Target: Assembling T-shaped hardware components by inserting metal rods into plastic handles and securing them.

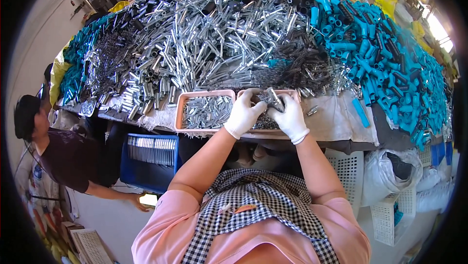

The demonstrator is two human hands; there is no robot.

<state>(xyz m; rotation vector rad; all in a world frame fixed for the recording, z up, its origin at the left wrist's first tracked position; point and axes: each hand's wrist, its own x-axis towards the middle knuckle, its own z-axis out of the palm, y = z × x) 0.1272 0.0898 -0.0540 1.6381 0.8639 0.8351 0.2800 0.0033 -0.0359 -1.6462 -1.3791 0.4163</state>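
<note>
Both my hands wear white gloves and meet above the front edge of the table. My right hand (291, 119) is closed round a short shiny metal tube (274, 99), which stands tilted between thumb and fingers. Close beside it, my left hand (244, 113) has its fingers curled in a pinch; what lies in them is hidden. Under the hands sits a pink tray (298, 96) of small metal parts, mostly covered. To its left, a second pink tray (178, 112) holds many small silver pins.
Silver metal tubes and rods (209, 34) are heaped across the table. Dark springs (304, 56) and teal plastic sleeves (365, 49) lie at right. At left, a person (68, 152) holds a lit phone (148, 199) near a blue crate (150, 166). A white sack (390, 176) stands at right.
</note>
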